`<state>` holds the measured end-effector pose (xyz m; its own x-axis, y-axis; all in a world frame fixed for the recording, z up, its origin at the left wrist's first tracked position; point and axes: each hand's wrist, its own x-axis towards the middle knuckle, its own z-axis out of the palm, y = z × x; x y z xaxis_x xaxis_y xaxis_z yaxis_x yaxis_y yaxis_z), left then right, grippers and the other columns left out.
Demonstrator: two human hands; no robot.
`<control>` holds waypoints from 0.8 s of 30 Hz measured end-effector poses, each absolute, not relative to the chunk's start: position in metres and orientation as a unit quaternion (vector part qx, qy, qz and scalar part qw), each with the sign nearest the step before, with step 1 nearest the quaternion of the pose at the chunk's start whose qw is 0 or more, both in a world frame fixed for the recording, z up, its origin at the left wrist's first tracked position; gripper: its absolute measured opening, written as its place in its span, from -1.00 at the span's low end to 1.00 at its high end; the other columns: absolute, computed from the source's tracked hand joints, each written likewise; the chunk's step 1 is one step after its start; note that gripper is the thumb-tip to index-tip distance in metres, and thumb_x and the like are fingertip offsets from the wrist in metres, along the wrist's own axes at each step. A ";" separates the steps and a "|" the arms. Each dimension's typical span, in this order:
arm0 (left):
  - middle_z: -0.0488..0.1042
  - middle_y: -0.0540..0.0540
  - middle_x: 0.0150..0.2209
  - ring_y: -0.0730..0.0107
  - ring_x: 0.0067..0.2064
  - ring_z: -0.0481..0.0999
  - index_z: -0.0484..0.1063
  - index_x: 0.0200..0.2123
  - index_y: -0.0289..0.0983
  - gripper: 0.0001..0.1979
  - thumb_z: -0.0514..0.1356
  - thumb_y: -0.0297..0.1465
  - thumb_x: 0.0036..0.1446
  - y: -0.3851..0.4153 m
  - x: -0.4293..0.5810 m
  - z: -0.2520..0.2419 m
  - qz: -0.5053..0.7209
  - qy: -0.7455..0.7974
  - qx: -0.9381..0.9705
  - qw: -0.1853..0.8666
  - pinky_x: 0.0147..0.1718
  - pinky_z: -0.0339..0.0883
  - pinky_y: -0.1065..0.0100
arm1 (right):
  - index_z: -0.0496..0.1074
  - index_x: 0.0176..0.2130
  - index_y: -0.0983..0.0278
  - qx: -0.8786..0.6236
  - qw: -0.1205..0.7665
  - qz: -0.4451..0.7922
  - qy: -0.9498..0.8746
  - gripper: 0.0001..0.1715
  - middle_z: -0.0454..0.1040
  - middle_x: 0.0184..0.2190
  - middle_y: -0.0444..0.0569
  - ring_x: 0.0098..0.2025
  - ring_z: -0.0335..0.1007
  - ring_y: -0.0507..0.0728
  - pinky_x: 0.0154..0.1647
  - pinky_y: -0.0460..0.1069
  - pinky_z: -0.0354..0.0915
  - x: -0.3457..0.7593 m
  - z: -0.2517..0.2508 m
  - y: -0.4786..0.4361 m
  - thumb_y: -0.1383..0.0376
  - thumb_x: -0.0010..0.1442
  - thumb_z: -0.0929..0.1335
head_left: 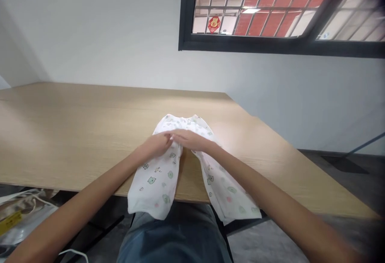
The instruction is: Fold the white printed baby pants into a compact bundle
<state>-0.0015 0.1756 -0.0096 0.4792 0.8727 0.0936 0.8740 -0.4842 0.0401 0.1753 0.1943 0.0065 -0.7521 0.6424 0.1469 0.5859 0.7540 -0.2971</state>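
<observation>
A small pair of white pants [155, 174] with green animal prints lies on the table, waistband at the far end. Both legs spread toward me, and their hems hang over the near edge. My left hand [159, 143] rests on the upper left part of the pants, its fingers curled in on the cloth. Over the upper middle, my right hand [191, 139] lies with fingers stretched out flat, their tips meeting the left hand's fingers. The hands cover part of the cloth below the waistband.
The wooden table [75, 134] runs far to the left and ends in a slanted edge at the right. Behind it stand a pale wall [120, 34] and a barred window [255, 10]. A clear plastic bag [24, 219] with a yellow label sits low at the left.
</observation>
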 end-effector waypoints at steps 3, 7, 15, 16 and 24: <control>0.21 -0.30 0.15 0.11 0.18 0.18 0.17 0.11 -0.46 -0.57 -0.15 -0.34 0.29 0.123 -0.011 -0.025 -0.040 -0.514 -0.857 0.017 0.09 0.11 0.18 | 0.29 0.09 0.14 -0.298 0.094 0.162 -0.936 -0.55 0.29 0.07 -0.15 0.08 0.20 0.10 0.08 -0.01 0.15 0.148 0.000 0.197 0.22 0.34 0.05; 0.13 -0.27 0.20 0.10 0.22 0.10 0.08 0.17 -0.46 -0.54 -0.17 -0.33 0.30 0.040 -0.021 -0.056 -0.122 -0.510 -0.842 0.122 0.11 0.13 0.12 | 0.29 0.10 0.21 -0.384 0.112 0.129 -0.907 -0.55 0.20 0.14 -0.03 0.14 0.10 0.23 0.13 0.18 0.06 0.133 -0.015 0.226 0.21 0.33 0.06; 0.49 -0.15 -0.21 0.23 -0.20 0.47 0.40 -0.21 -0.28 -0.62 -0.21 -0.37 0.30 0.022 -0.007 -0.023 -0.154 -0.516 -0.838 0.088 -0.26 0.37 0.22 | 0.26 0.12 0.27 -0.396 0.129 0.164 -0.894 -0.53 0.18 0.17 -0.06 0.19 0.05 0.12 0.21 0.03 0.01 0.165 -0.004 0.238 0.22 0.32 0.07; 0.49 -0.16 -0.26 0.22 -0.24 0.46 0.41 -0.28 -0.28 -0.60 -0.22 -0.40 0.30 0.037 0.001 -0.013 -0.116 -0.516 -0.847 0.050 -0.28 0.36 0.21 | 0.24 0.13 0.27 -0.400 0.133 0.166 -0.891 -0.52 0.15 0.18 -0.07 0.20 0.02 0.11 0.22 0.02 -0.01 0.177 0.000 0.233 0.23 0.32 0.07; 0.36 -0.31 -0.02 0.14 0.05 0.30 0.31 -0.06 -0.49 -0.58 -0.08 -0.24 0.27 0.130 0.112 0.008 -0.057 -0.394 -0.917 -0.004 0.01 0.17 0.23 | 0.21 0.16 0.29 -0.447 0.128 0.227 -0.856 -0.50 0.15 0.18 -0.08 0.21 0.01 0.12 0.23 0.08 -0.01 0.251 0.004 0.204 0.27 0.30 0.05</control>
